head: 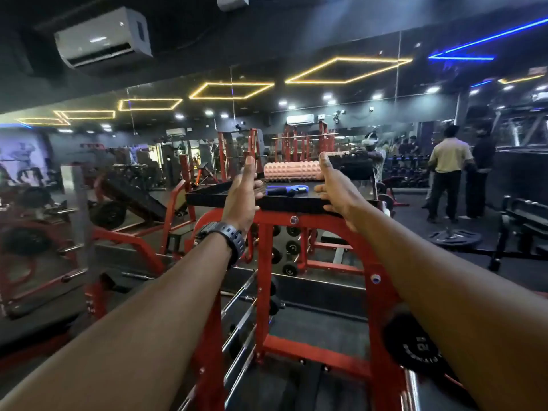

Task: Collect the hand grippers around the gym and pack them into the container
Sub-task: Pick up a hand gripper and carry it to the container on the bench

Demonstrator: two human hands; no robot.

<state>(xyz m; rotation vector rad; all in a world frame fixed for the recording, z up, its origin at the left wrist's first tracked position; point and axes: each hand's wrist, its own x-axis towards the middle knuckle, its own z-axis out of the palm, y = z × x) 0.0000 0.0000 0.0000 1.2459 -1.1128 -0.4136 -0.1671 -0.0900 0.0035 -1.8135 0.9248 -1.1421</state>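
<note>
collection step: both my hands, left hand [241, 197] and right hand [338, 194], grasp the black tray's [225, 200] near edge; blue hand gripper [286, 189] lies mid-tray. next: release one hand, pick it up.

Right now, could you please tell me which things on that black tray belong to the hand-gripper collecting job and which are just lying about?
Belongs to the job:
- blue hand gripper lying on the black tray
- left hand and right hand, both holding the tray's front edge

Just lying about:
- pink foam roller at the tray's back
- red rack underneath
</note>
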